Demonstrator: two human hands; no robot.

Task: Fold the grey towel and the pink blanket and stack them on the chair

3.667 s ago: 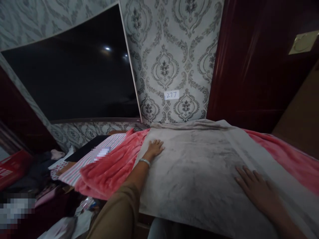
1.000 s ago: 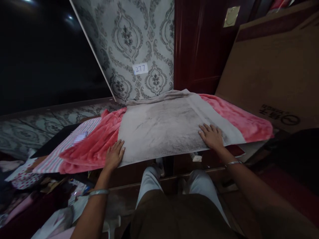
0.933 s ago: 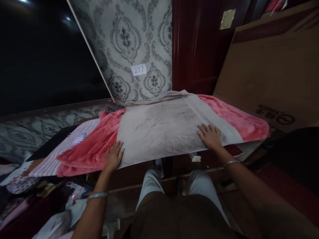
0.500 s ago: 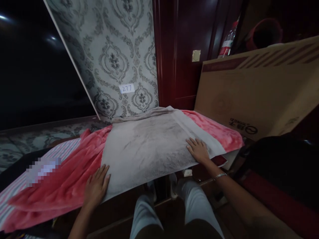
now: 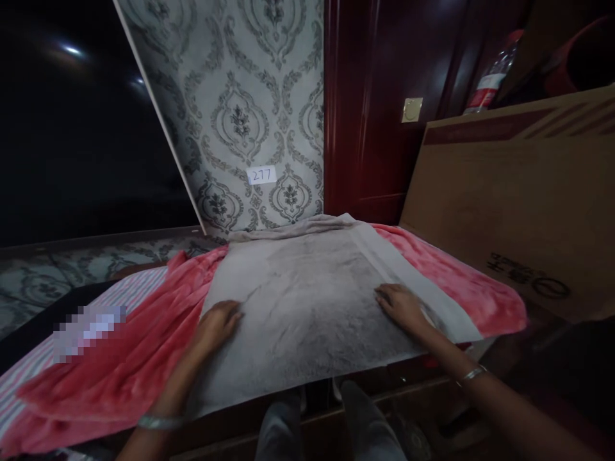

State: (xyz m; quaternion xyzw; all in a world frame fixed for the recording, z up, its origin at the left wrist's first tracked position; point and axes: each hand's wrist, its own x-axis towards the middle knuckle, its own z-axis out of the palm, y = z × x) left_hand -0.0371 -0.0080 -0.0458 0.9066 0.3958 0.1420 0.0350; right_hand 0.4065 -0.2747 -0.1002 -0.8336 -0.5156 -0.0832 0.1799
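The grey cloth (image 5: 307, 301) lies spread with pink blanket (image 5: 134, 358) at both sides, its far edge rumpled before the patterned wall (image 5: 235, 77). Left hand (image 5: 220, 323) and right hand (image 5: 401, 307) rest on it, fingers bent and close together, though whether they pinch it I cannot tell. A dark screen (image 5: 86, 147) and striped cloth (image 5: 127, 288) flank the left; a cardboard box (image 5: 519, 192), a bottle (image 5: 490, 80) at its top edge, blocks the right.
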